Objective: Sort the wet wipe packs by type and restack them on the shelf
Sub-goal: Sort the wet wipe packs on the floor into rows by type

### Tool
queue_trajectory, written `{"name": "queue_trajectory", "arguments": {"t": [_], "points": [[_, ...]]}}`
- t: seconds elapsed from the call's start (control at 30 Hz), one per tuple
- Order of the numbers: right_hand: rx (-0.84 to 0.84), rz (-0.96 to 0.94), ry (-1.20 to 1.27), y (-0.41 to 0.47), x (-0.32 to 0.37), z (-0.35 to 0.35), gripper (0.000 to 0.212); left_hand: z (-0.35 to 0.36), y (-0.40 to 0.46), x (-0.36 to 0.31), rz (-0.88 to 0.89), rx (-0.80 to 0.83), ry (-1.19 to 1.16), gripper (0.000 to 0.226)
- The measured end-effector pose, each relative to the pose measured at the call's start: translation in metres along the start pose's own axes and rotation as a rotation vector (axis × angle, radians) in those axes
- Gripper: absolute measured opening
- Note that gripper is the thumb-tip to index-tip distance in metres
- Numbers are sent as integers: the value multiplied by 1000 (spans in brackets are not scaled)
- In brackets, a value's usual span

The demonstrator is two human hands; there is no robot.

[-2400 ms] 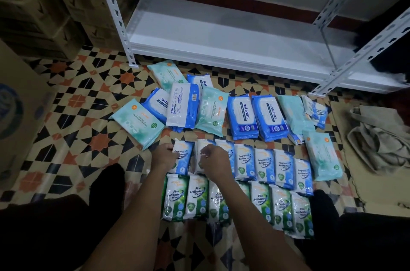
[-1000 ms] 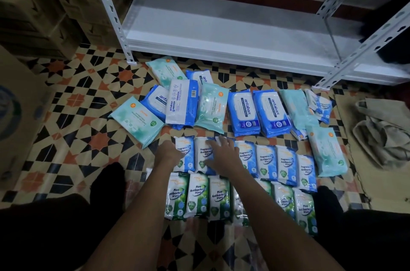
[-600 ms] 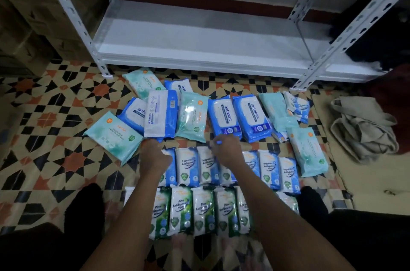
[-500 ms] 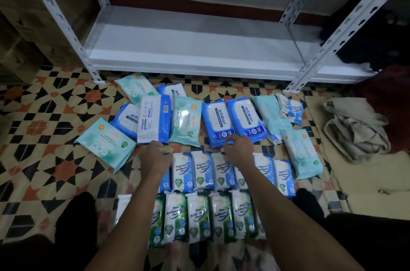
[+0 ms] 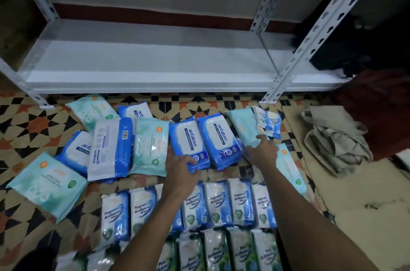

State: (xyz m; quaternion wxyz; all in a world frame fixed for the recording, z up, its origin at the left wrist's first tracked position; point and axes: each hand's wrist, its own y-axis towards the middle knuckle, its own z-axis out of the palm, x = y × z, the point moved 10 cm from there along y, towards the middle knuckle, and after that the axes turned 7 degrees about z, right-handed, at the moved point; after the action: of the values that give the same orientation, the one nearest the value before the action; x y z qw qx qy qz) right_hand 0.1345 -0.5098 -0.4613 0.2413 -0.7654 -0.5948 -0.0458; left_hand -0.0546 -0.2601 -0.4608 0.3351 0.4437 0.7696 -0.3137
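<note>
Both hands moved up from small-pack rows | left hand (image 5: 184,167) grips blue-white antabax soft wipe pack (image 5: 188,142) at near edge | right hand (image 5: 263,151) fingers spread on pale teal soft wipe pack (image 5: 241,128) | floppy, slick film, moderately heavy: grab across the middle

Left grip (image 5: 180,167) and right grip (image 5: 263,151) reach forward, fingers extended.

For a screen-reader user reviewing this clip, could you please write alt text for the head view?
Two bare hands reach over wet wipe packs spread on a patterned tile floor: the left hand touches a blue antabax pack, the right hand a pale green pack. Beyond stands a white metal shelf, with rows of smaller packs nearer the person.
</note>
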Motion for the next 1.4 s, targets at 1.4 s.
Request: {"name": "queue_trajectory", "arguments": {"t": [1.4], "points": [[-39, -201, 480, 52, 55, -4, 21, -51, 33, -34, 88, -672, -270, 18]]}}
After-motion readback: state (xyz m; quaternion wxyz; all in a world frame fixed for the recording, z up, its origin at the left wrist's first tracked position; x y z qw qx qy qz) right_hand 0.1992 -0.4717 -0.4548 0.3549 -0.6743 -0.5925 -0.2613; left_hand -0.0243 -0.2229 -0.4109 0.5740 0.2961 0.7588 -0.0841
